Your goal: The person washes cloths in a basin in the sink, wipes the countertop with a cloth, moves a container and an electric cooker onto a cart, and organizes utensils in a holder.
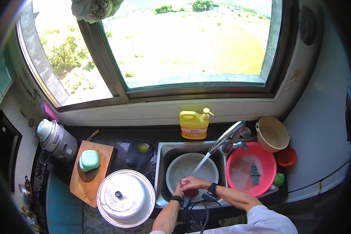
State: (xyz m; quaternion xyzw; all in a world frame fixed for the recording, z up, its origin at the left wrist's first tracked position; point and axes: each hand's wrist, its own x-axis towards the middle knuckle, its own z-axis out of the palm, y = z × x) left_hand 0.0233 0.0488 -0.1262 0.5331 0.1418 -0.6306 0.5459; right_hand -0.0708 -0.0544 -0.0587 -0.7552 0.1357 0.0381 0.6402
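Observation:
My left hand [179,190] and my right hand [194,183] are closed together over a pale basin [171,175] in the left part of the sink. Between and below them shows a dark red thing [191,193], mostly covered by my fingers; its kind cannot be told. Water runs from the chrome faucet [226,137] in a stream that falls into the basin just beyond my hands. Dark bands circle both wrists, and dark cables hang beneath them.
Right of the faucet stands a pink basin [273,171] with cloudy water and a grey-green cloth [254,174]. A beige colander [272,134] and red bowl [286,157] lie beyond. Left are a large metal lid [126,206] and a cutting board [91,189]. A yellow pump jug [194,124] stands behind.

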